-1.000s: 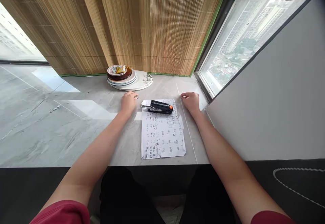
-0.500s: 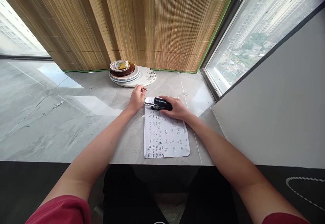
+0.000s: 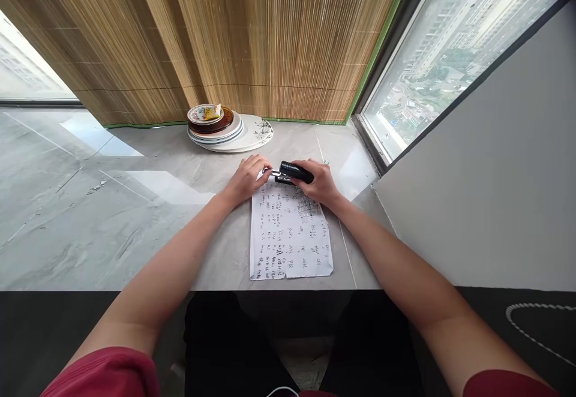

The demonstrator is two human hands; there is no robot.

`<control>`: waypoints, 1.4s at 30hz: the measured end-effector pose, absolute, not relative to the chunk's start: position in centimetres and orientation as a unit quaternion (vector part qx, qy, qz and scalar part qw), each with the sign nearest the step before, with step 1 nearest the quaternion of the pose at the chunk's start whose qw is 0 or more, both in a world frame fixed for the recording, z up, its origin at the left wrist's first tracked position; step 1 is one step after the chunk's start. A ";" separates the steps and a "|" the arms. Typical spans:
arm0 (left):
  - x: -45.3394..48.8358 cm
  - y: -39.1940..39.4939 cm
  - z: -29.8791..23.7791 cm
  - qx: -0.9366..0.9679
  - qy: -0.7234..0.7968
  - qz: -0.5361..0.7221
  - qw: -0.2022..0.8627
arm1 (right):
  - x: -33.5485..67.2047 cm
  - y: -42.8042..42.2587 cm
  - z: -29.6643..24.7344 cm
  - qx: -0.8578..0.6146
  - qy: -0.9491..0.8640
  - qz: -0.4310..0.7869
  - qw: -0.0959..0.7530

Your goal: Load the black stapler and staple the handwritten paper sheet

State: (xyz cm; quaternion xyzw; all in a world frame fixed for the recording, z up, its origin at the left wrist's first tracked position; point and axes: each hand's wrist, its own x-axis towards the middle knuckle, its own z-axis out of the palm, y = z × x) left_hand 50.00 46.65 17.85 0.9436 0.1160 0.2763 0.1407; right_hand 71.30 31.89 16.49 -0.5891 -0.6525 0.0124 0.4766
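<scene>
A black stapler (image 3: 297, 171) lies in my right hand (image 3: 320, 182), the fingers wrapped round its body from the right. Its metal front end points left, and a gap shows between the top and the lower part. At that metal end, my left hand (image 3: 248, 179) has thumb and fingers pinched together. Whatever small piece those fingertips hold is too small to make out. Beneath the stapler is a white sheet of paper (image 3: 290, 244) with rows of handwriting, flat on the grey countertop (image 3: 216, 253) and torn at its near edge.
Behind my hands is a stack of plates (image 3: 229, 136) with a small yellow packet (image 3: 212, 112) on top, resting on a white oval platter (image 3: 257, 136). A bamboo blind (image 3: 225, 37) hangs along the back. A white wall (image 3: 486, 175) and a window (image 3: 441, 79) bound the right.
My left hand has moved in from behind to the stapler's metal front end. The right hand has lifted and tilted the stapler slightly. The view has shifted a little.
</scene>
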 end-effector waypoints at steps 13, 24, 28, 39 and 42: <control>50.1 47.0 17.2 0.947 0.053 0.250 0.196 | 71.4 31.6 16.5 -0.573 -0.661 0.060 0.481; 49.5 47.2 17.9 0.913 -0.002 0.325 0.246 | 74.6 31.0 17.3 -0.549 -0.616 0.165 0.540; 49.6 46.9 18.0 0.920 -0.011 0.305 0.245 | 74.6 30.6 18.0 -0.530 -0.643 0.209 0.512; 50.4 45.1 17.7 0.910 0.072 0.303 0.274 | 71.1 30.4 18.8 -0.528 -0.661 0.195 0.497; 50.6 45.3 17.7 0.907 0.074 0.307 0.279 | 71.3 30.4 18.7 -0.525 -0.661 0.208 0.495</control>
